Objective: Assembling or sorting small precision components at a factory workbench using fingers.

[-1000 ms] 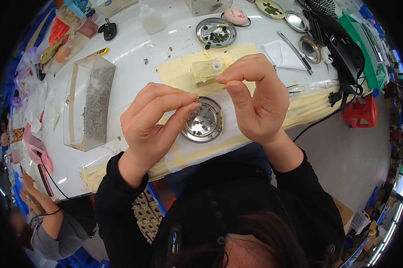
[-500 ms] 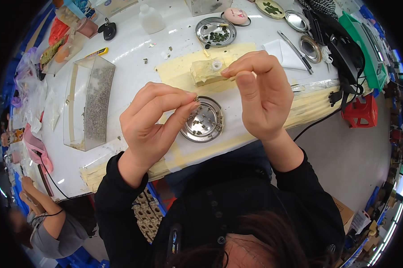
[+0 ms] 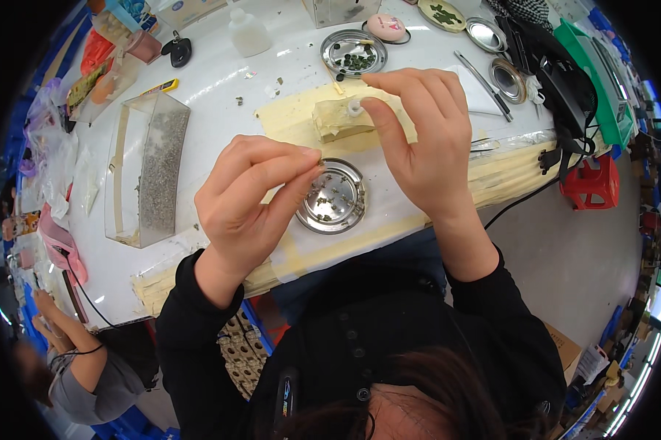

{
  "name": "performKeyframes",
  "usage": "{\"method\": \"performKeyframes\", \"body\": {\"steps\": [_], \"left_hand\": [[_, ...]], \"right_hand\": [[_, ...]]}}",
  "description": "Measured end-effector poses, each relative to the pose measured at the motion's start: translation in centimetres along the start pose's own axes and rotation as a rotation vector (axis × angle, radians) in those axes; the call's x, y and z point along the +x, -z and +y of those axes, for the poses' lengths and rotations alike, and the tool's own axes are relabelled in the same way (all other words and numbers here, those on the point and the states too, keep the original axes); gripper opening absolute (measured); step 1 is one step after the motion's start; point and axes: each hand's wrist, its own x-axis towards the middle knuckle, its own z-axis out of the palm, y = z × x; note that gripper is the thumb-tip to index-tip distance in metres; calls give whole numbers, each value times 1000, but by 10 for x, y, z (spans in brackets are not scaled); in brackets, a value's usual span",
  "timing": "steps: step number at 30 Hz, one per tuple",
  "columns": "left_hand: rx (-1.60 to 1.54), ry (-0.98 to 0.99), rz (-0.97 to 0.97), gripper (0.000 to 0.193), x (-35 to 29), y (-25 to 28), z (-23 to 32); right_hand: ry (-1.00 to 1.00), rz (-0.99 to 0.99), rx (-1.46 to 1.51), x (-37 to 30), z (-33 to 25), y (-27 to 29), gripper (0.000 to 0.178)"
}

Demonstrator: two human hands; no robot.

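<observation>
My left hand (image 3: 251,202) pinches a tiny greenish-brown piece (image 3: 321,162) between thumb and forefinger, above the near-left rim area of a round metal dish (image 3: 343,222). Several small dull-coloured bits lie scattered in that dish. My right hand (image 3: 429,136) is open, thumb and forefinger spread apart, with nothing visible between them. Its thumb tip comes close to a small white cup (image 3: 355,107) set on a tape-wrapped block (image 3: 335,125); whether they touch I cannot tell.
Beyond the block stands a second metal dish (image 3: 354,70) with dark green pieces. A clear box of grey grains (image 3: 162,176) stands on the left. A white bottle (image 3: 248,33), tweezers (image 3: 484,86) and a black bag (image 3: 565,81) lie farther off. Another person (image 3: 89,374) sits at lower left.
My right thumb and forefinger have parted from a pinch, and that hand has shifted slightly up and left toward the white cup. The left hand keeps its pinch, nearly still.
</observation>
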Motion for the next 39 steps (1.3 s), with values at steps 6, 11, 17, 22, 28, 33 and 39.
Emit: {"method": "performKeyframes", "body": {"steps": [6, 11, 17, 22, 28, 33, 39], "left_hand": [[93, -128, -1, 28, 0, 0, 2], [145, -147, -3, 29, 0, 0, 3], [133, -76, -27, 27, 2, -1, 3], [-147, 7, -68, 24, 1, 1, 1], [-405, 145, -87, 24, -3, 2, -7], [-246, 130, -54, 24, -2, 1, -5], [17, 53, -42, 23, 0, 0, 3]], "right_hand": [[-281, -342, 713, -7, -23, 8, 11], [-340, -320, 770, -9, -26, 5, 9], [27, -107, 298, -13, -28, -3, 10], [-640, -373, 1166, -18, -30, 2, 15], [-858, -419, 1558, -17, -34, 1, 16], [-698, -272, 1255, -20, -41, -3, 14], [-119, -122, 527, -21, -30, -9, 10]]}}
